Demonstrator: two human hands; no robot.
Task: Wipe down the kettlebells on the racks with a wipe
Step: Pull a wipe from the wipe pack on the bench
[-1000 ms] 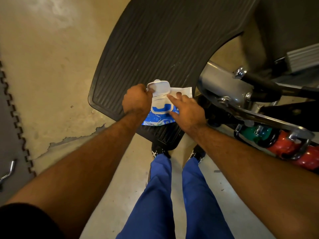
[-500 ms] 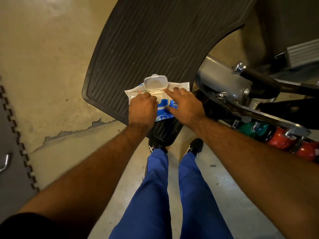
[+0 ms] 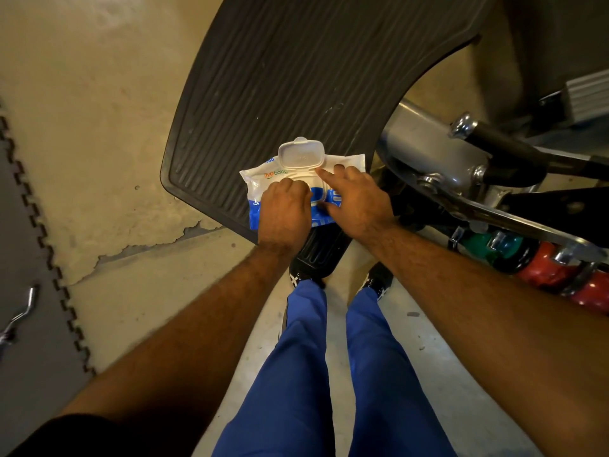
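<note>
The wipes pack [image 3: 263, 179] lies flat on the ribbed black rubber mat [image 3: 296, 77], long axis running nine to three o'clock, its white oval flip lid [image 3: 300, 155] swung open toward twelve. Left hand [image 3: 286, 212] sits knuckles-up over the opening, fingers curled down; what they pinch, I cannot tell. Right hand [image 3: 357, 201] presses the pack with fingers extended, index tip at the lid hinge. Glossy green and red kettlebells [image 3: 540, 262] sit at four o'clock, under a chrome frame.
</note>
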